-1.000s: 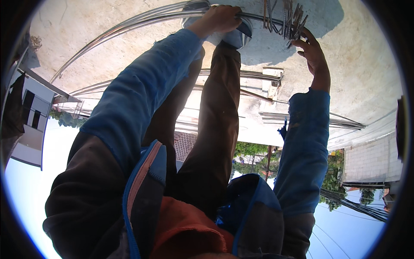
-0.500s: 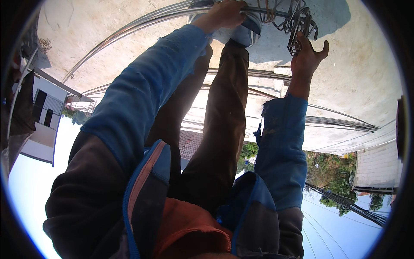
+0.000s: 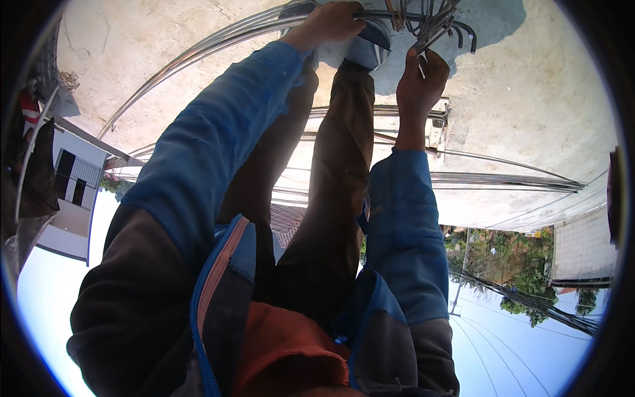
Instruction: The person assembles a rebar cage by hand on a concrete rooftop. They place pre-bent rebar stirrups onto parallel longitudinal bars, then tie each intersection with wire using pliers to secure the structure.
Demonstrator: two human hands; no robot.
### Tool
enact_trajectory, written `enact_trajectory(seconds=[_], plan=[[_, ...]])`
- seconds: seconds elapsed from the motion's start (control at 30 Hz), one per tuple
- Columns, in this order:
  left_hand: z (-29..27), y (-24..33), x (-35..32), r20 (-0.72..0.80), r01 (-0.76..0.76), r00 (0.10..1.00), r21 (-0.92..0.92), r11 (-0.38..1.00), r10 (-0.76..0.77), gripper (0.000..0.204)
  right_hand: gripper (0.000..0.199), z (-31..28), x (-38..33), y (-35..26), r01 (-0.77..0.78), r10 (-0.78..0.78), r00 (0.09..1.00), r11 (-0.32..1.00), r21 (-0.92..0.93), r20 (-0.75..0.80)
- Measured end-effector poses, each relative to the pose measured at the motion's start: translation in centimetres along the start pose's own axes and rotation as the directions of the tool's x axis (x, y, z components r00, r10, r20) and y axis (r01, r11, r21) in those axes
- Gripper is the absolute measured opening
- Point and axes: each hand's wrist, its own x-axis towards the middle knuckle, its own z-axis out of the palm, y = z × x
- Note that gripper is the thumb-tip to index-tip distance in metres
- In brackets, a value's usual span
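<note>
My left hand [image 3: 331, 21] is closed around a bundle of long steel reinforcing bars [image 3: 211, 45] near the top of the view. The bars curve away to the left, and a few hooked ends [image 3: 472, 41] stick out on the right. My right hand [image 3: 422, 83] pinches a cluster of bent wire-steel stirrups [image 3: 433, 28] between thumb and fingers. Those stirrups are gathered about the bars, partly cut off by the top edge. A few browner stirrups [image 3: 397, 14] sit between my two hands. My shoe [image 3: 368, 51] stands just below the bars.
Pale concrete floor [image 3: 522, 112] carries more long rods [image 3: 509, 180] behind my legs. A short pale block [image 3: 438, 129] lies by my right forearm. At the left stands a grey-white building [image 3: 73, 192]; at the right, a light block wall [image 3: 582, 251]. Dark cables [image 3: 529, 301] cross the lower right.
My right hand has moved left and its spread fingers have closed on the stirrups, which shifted up and left, exposing the hooked bar ends. My left hand keeps its grip, slightly farther left.
</note>
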Motion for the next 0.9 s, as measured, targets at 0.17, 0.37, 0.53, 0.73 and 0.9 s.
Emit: enact_trajectory(seconds=[0.17,0.37,0.53,0.73,0.9], plan=[[-0.8,0.5,-0.2,-0.021,0.018,1.000,-0.031,0.999,-0.019,0.055,0.041,-3.3,6.3,-1.1,-0.300,0.406,0.908,0.797,0.524,-0.099],[0.5,0.1,-0.1,-0.026,-0.003,1.000,-0.003,1.000,0.002,0.062,0.068,-5.3,15.5,-2.7,-0.320,0.373,0.797,0.928,-0.191,0.476],[0.8,-0.2,-0.4,-0.005,0.008,1.000,0.002,1.000,-0.008,0.064,0.073,-4.4,17.1,-5.6,-0.085,0.572,0.622,0.728,-0.680,0.534],[1.5,-0.6,-0.9,-0.064,-0.046,0.997,0.014,0.999,0.046,0.064,0.060,-2.9,19.2,-1.8,-0.050,0.643,0.552,0.661,-0.749,0.531],[1.5,-1.0,-0.9,-0.027,-0.013,1.000,0.000,1.000,0.013,0.062,0.054,-3.7,18.4,1.9,-0.036,0.490,0.684,0.762,-0.646,0.540]])
